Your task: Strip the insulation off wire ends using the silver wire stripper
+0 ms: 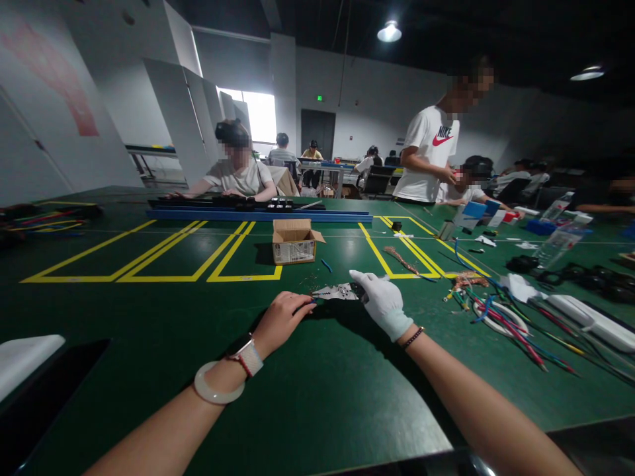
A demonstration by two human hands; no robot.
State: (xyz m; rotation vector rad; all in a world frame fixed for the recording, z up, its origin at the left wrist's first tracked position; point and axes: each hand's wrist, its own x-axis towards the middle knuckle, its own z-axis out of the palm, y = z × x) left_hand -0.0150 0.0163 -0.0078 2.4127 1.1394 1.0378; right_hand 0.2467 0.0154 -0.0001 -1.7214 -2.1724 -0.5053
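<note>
In the middle of the head view my right hand (381, 301), in a white glove, is closed round the handles of a pair of wire strippers (338, 291). Their flat metal jaws point left toward my bare left hand (282, 318). The left fingers pinch a short piece of blue wire (306, 303), whose end lies at the tip of the jaws. Whether the jaws grip the wire is too small to tell. Copper-coloured scraps (313, 283) lie on the table just beyond. Behind them stands an open cardboard box (294, 243), with a blue wire offcut (327, 265) beside it.
Yellow tape outlines mark the green table (317, 396). To the right lie a bundle of coloured wires (510, 327), stripped copper strands (469, 280) and a white power strip (590, 322). A long blue rail (258, 215) crosses the far side, where a person (238, 168) sits; another person (429, 149) stands.
</note>
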